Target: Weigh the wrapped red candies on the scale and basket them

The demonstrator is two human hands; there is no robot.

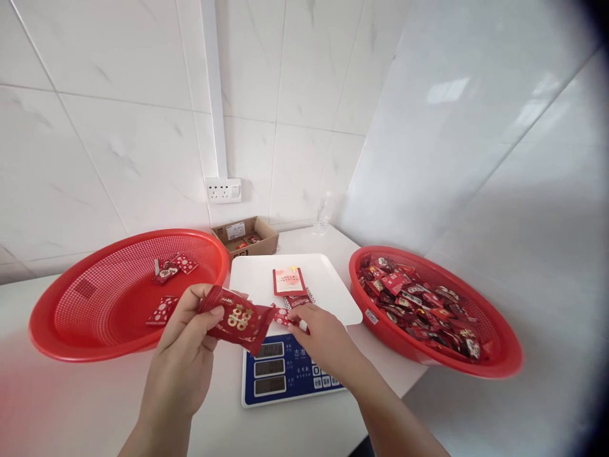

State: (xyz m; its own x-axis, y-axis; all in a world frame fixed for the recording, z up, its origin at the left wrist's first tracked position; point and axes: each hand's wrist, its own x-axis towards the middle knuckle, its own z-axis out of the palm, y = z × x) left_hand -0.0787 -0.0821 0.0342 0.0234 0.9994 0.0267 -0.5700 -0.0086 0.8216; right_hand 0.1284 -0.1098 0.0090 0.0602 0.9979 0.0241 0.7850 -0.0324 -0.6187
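Note:
My left hand (pixel 188 343) is closed, with thumb and fingers gripping a dark red snack packet (pixel 238 320) with a gold emblem, held above the front left of the scale. The fingers of my right hand (pixel 318 333) close on a small red packet with white dots (pixel 280 314), low over the scale's white pan (pixel 333 285). Just beyond, a red-bordered packet with a pale middle (pixel 288 281) lies on the pan, partly over a darker red packet (pixel 299 301). The blue panel of the scale (pixel 280 393) shows several readouts, partly hidden by my hands.
At left stands a red mesh basket (pixel 52 327) with several packets inside. Another red basket (pixel 511 362), heaped with red packets, sits at right beside the wall. Behind the scale are a cardboard box (pixel 264 241) and a clear plastic object (pixel 323 216).

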